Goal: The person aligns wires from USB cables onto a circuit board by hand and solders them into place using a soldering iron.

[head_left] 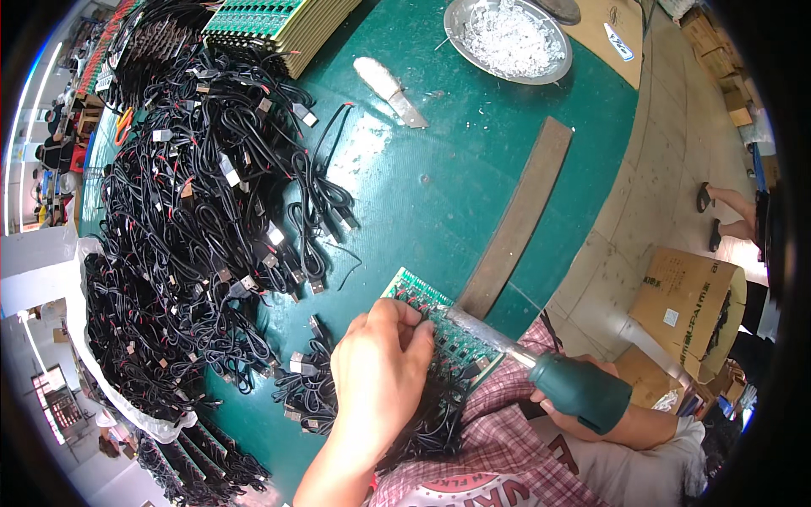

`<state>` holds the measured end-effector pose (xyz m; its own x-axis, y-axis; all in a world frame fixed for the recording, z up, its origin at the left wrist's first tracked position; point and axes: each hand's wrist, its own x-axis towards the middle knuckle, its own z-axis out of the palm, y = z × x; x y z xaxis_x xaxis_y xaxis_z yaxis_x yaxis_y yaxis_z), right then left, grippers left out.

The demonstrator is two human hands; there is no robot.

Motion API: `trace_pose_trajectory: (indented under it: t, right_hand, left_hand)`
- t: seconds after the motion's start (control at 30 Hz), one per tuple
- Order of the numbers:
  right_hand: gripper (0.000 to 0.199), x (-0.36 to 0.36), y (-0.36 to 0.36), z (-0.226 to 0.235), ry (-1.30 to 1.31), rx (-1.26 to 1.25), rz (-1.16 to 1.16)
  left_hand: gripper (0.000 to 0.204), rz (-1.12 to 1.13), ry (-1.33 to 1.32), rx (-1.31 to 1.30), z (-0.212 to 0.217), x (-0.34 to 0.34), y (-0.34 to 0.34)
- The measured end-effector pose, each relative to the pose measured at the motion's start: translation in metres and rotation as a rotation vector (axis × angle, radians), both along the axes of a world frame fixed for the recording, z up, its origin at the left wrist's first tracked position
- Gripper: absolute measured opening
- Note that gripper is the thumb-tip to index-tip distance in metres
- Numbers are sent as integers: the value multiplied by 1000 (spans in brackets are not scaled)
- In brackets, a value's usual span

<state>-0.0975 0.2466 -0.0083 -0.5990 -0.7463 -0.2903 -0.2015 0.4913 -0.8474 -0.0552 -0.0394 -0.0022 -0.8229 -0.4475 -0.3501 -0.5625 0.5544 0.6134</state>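
A green circuit board [463, 340] lies tilted at the table's near edge, with small parts in rows on it. My left hand [382, 359] is over its left side, thumb and fingers pinched together close to the surface; whatever is between them is hidden. In my right hand [553, 407] is a soldering iron [583, 390] with a dark green handle. Its metal shaft points left, and the tip is at the board just right of my left fingertips. Black USB cables [431, 416] bunch below the board, partly behind my left wrist.
A large heap of black USB cables [211, 186] covers the table's left side, beside a white bag [78, 325]. Farther off are stacked circuit boards [325, 29], a knife [393, 95] and a metal bowl [507, 78] of silvery scraps. A flat brown strip [519, 215] lies beyond the board.
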Motion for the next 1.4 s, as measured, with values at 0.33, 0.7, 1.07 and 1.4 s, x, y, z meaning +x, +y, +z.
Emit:
trace_pose_trajectory:
  t: [0.33,0.7,1.07,1.4]
  right_hand:
    - [15,2,4,-4,171,45,104]
    - [14,11,4,-10,84,-69,-75]
    - [14,14,12,-6,197,137,22]
    - [15,11,3,-9,130,147,20]
  left_hand:
    - [9,58,-6,113,-1,2,-2]
    - [13,17,-14,-95,0,-1,10]
    - [13,10,-18,-94,1,-2,10]
    - [13,16,-29,-83,0,-1,10]
